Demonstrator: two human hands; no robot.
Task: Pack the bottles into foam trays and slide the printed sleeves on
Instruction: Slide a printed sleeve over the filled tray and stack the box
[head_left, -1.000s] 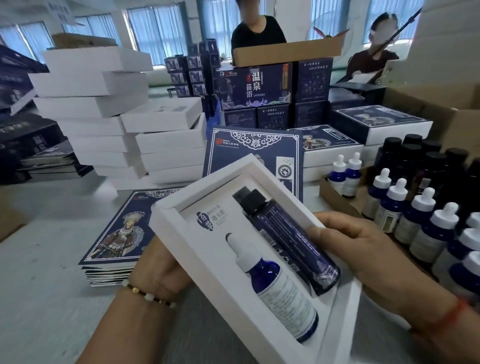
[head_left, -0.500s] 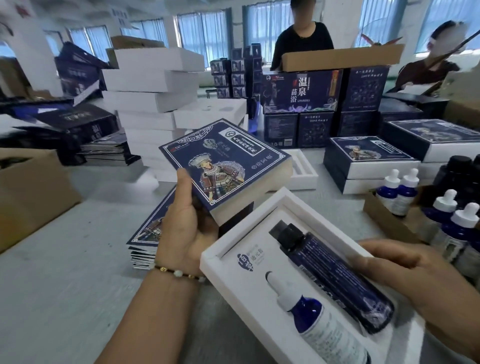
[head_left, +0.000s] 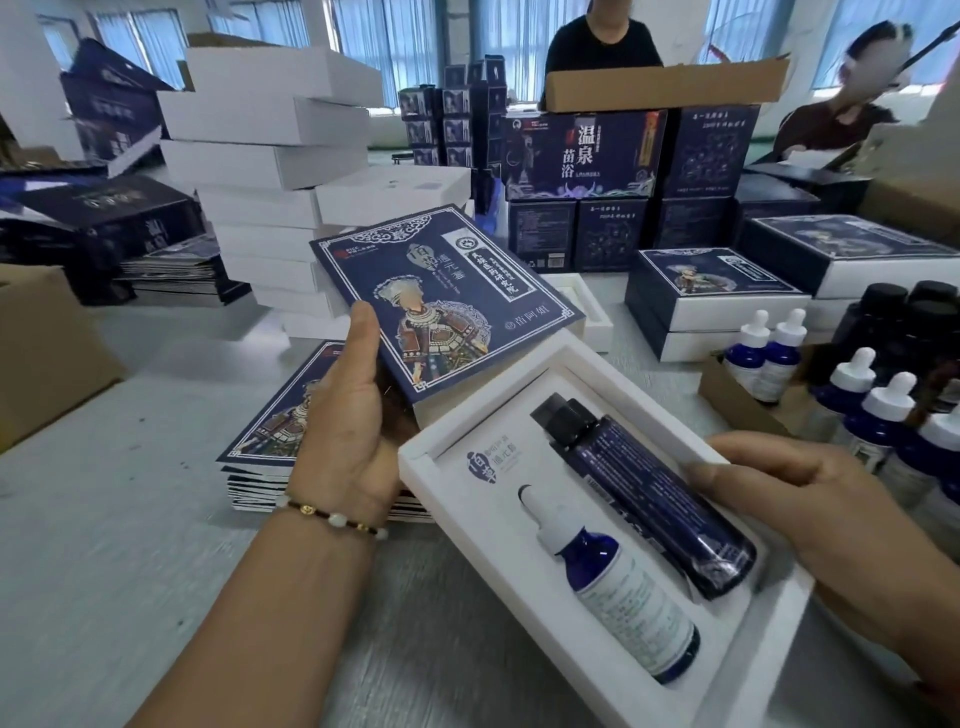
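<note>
Tray (head_left: 769, 618) of white foam sits in the right hand (head_left: 810, 514), fingers curled over its far edge. Both slots are filled: black-capped dark bottle (head_left: 649, 499) nearest that grip, dropper bottle (head_left: 618, 587) beside it. Bottle packing looks done for this set. Printed sleeve (head_left: 447, 301), pinched at its near edge by the left hand (head_left: 348, 415), is not yet on. Since half a second ago, the sleeve has tilted flatter and sits closer to the tray's far end.
</note>
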